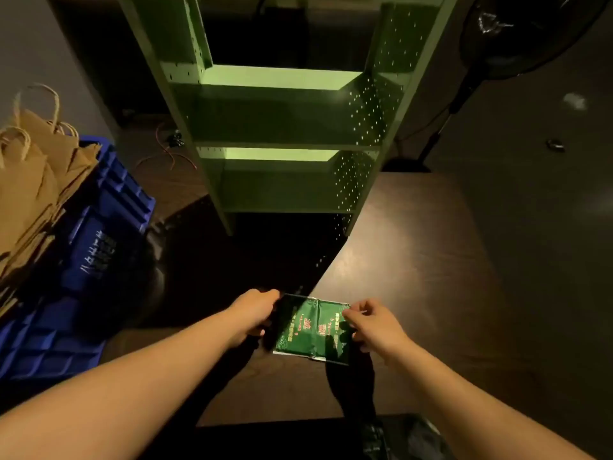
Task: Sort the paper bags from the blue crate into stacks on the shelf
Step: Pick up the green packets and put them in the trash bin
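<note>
A flat green paper bag (310, 328) with red and gold print is held low over the dark floor in front of the green shelf unit (282, 134). My left hand (253, 315) grips its left edge. My right hand (373, 325) pinches its right edge. The shelf boards in view carry nothing. At the left stands the blue crate (109, 227), with several brown paper bags (30, 180) with twisted handles sticking up out of it.
A second blue crate (43, 350) lies at the lower left. A black standing fan (517, 34) rises at the right of the shelf, its base (406, 166) on the floor. Red wires (166, 154) lie behind the shelf at the left.
</note>
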A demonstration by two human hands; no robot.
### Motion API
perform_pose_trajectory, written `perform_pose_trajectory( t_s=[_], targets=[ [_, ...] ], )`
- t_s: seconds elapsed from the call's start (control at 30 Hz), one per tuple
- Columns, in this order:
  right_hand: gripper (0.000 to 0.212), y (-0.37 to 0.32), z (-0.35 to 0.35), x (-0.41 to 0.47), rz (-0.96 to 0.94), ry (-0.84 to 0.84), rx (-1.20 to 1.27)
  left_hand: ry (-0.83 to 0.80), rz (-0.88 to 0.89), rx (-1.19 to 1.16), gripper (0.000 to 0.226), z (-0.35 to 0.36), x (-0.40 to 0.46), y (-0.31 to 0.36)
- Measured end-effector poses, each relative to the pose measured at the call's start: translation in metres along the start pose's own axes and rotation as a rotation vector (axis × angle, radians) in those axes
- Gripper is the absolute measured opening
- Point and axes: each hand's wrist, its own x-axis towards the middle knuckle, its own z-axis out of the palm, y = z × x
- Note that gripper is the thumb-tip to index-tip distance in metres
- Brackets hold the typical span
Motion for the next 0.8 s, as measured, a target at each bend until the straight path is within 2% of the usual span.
perform_pose_trajectory(
  t_s=[0.07,0.2,0.3,0.47,0.57,0.7,0.8],
  targets=[
    [0.032,0.003,0.011,0.000,0.028,0.057,-0.077,0.075,0.007,0.046,0.028,0.003,0.002,-0.003],
    [0.059,0.014,0.035,0.001,0.092,0.197,-0.299,0.131,-0.016,0.052,0.038,0.014,0.011,-0.018],
    [0.063,0.012,0.049,0.000,0.157,0.262,-0.335,0.136,-0.035,0.030,0.043,0.019,0.014,-0.023],
    [0.067,0.005,0.070,-0.001,0.192,0.292,-0.252,0.086,-0.058,-0.062,0.025,0.034,0.015,-0.027],
    [0.061,0.002,0.083,-0.001,0.156,0.263,-0.099,0.054,-0.071,-0.121,0.014,0.043,0.011,-0.027],
    [0.057,-0.001,0.093,-0.005,0.113,0.174,0.106,-0.019,-0.055,-0.137,0.029,0.048,0.006,-0.030],
    [0.043,-0.006,0.091,-0.014,0.113,0.081,0.200,-0.064,-0.022,-0.132,0.023,0.048,0.003,-0.033]
  ],
)
